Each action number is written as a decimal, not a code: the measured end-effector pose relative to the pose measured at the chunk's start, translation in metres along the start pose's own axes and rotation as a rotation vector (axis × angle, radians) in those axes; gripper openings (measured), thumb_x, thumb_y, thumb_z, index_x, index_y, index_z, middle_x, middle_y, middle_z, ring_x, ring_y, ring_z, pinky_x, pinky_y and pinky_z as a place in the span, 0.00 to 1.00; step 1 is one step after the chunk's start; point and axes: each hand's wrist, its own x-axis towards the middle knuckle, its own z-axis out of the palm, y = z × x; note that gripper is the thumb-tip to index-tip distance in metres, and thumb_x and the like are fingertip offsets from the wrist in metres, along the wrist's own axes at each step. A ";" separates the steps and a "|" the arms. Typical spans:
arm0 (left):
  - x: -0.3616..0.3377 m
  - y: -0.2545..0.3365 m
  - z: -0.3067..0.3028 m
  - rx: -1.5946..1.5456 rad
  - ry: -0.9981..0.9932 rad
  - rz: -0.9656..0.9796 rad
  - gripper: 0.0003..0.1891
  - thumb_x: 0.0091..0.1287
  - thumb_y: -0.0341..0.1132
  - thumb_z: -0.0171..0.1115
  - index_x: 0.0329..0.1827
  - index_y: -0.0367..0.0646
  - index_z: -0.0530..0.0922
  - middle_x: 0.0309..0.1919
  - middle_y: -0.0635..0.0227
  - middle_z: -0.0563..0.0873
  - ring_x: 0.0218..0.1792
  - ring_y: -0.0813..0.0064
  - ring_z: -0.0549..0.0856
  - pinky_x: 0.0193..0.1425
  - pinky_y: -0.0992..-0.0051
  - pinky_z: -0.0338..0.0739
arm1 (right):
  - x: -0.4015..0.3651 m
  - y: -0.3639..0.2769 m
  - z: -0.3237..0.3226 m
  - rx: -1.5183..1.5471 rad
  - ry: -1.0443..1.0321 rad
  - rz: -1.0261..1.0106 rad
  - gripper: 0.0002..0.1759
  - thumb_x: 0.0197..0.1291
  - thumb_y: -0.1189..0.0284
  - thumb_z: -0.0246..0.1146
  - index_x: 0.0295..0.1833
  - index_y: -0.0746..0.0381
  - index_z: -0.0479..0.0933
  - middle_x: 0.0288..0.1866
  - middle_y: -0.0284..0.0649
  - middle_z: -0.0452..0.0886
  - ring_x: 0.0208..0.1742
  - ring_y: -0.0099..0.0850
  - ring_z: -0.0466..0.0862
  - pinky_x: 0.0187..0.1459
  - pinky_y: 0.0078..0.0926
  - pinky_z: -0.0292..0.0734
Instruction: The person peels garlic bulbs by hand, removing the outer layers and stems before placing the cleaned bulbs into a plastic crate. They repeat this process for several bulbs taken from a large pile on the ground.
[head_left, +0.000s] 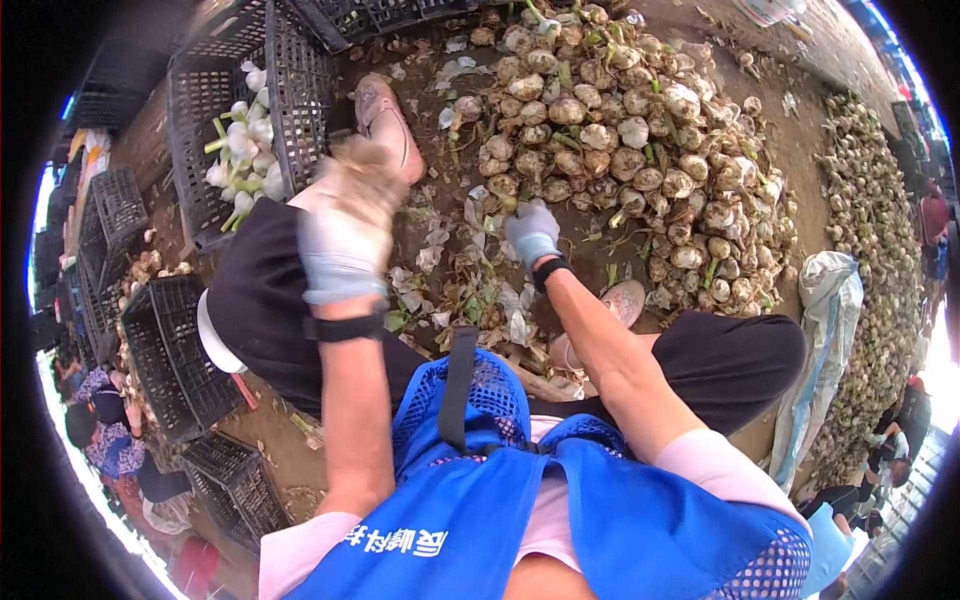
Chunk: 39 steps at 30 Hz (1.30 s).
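Note:
My left hand [345, 235], in a pale glove with a black wristband, is smeared by motion over my left leg, near a black crate. Its fingers blur into a brownish shape, so I cannot make out whether it holds anything. At the near edge of a heap of garlic bulbs [610, 130], my right hand [533, 235], also gloved, has its fingers curled in at a garlic bulb [503, 187]. Roots, dirt and stalks cling to the heaped bulbs. Cleaner white garlic bulbs [243, 145] lie in the black crate [190, 130] at upper left.
Garlic skins and leaf scraps [470, 270] litter the ground between my feet. More black crates [175, 350] stand at left. A white woven sack [825, 300] lies at right, beside a long bank of garlic [875, 230]. Other people [115, 420] are at both edges.

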 end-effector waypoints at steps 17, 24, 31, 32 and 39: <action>-0.092 -0.136 0.051 0.603 -0.379 -0.013 0.27 0.59 0.38 0.65 0.60 0.37 0.69 0.49 0.67 0.78 0.46 0.79 0.77 0.52 0.80 0.72 | -0.151 0.019 -0.146 1.372 0.003 -0.245 0.11 0.59 0.73 0.58 0.42 0.69 0.78 0.34 0.31 0.80 0.33 0.16 0.75 0.35 0.14 0.70; -0.106 -0.137 0.055 0.346 -0.426 -0.183 0.24 0.62 0.38 0.61 0.59 0.37 0.69 0.51 0.66 0.78 0.49 0.77 0.78 0.54 0.79 0.73 | -0.181 0.037 -0.165 1.514 -0.194 -0.216 0.09 0.59 0.76 0.56 0.41 0.69 0.77 0.34 0.32 0.79 0.35 0.18 0.78 0.36 0.15 0.76; -0.123 -0.139 0.075 1.433 -0.610 0.817 0.25 0.57 0.28 0.66 0.58 0.35 0.70 0.50 0.65 0.78 0.49 0.72 0.78 0.55 0.77 0.72 | -0.174 0.047 -0.132 1.323 0.106 -0.351 0.07 0.51 0.80 0.56 0.34 0.68 0.79 0.28 0.32 0.79 0.28 0.17 0.75 0.29 0.17 0.70; -0.126 -0.142 0.077 1.417 -0.558 0.814 0.20 0.59 0.33 0.63 0.54 0.37 0.74 0.42 0.65 0.80 0.42 0.72 0.80 0.50 0.79 0.73 | -0.161 0.051 -0.115 1.251 0.286 -0.532 0.07 0.50 0.81 0.56 0.34 0.68 0.79 0.27 0.32 0.79 0.27 0.17 0.74 0.28 0.17 0.69; -0.092 -0.147 0.041 0.272 0.072 -0.519 0.21 0.69 0.51 0.41 0.35 0.45 0.77 0.21 0.68 0.81 0.10 0.77 0.75 0.07 0.85 0.59 | -0.124 0.057 -0.084 0.701 0.375 -0.426 0.07 0.49 0.80 0.52 0.30 0.69 0.76 0.25 0.35 0.78 0.26 0.18 0.73 0.28 0.19 0.69</action>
